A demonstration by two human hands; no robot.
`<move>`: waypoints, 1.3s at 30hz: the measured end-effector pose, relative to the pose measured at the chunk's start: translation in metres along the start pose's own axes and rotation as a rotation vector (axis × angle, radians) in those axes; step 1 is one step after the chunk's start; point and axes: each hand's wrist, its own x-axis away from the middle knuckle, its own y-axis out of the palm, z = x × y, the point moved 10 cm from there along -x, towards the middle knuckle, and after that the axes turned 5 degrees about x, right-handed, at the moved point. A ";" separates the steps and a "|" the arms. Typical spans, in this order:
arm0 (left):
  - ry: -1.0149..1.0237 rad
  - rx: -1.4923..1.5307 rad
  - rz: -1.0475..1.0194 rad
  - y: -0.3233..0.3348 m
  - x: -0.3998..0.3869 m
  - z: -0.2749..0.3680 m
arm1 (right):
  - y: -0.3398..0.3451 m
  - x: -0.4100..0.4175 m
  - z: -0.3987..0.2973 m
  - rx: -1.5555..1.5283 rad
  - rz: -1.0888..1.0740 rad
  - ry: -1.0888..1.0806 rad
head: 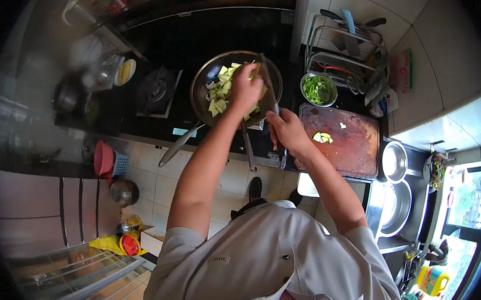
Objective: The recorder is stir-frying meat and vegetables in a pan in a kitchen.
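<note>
My right hand (288,132) grips the handle of a kitchen cleaver (270,91), its blade held edge-on over the right side of a wok (195,96). At the near side of the blade is my left hand (246,89), fingers bent towards the metal; whether they touch it or pinch something is unclear. Pale green vegetable pieces (220,95) lie in the wok, partly hidden by my left hand. A long utensil handle (249,149) rests over the wok's front rim, beside the wok's own handle (179,146). A few vegetable pieces (322,137) sit on the wooden cutting board (349,146).
Right of the wok stands a metal bowl of chopped greens (319,89), with a utensil rack (342,46) behind it. Metal basins (394,162) are at the far right. Leftward are another gas burner (156,89) and a bowl of yellow food (125,72).
</note>
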 end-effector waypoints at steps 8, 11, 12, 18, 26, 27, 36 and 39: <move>-0.150 -0.128 0.002 -0.042 -0.009 -0.052 | -0.013 0.007 0.019 0.015 0.063 0.128; -0.179 0.039 -0.091 -0.013 -0.010 -0.027 | -0.020 0.016 0.021 -0.150 0.026 0.106; -0.131 0.100 -0.168 0.004 -0.007 -0.007 | -0.022 0.018 0.026 -0.237 0.013 0.111; 0.556 -0.201 -0.460 0.034 0.024 0.091 | -0.020 0.010 0.018 -0.347 -0.014 0.092; 0.202 -0.513 -0.433 -0.023 0.003 -0.033 | -0.002 -0.001 0.013 -0.322 -0.074 0.123; 0.247 -0.423 -0.375 -0.026 0.003 -0.017 | -0.003 -0.002 0.015 -0.303 -0.067 0.137; 0.155 -0.784 -0.623 -0.012 0.005 -0.035 | -0.014 0.016 0.019 -0.380 -0.055 0.172; 0.098 -0.710 -0.615 -0.010 -0.002 -0.031 | -0.037 0.030 0.032 -0.425 0.010 0.161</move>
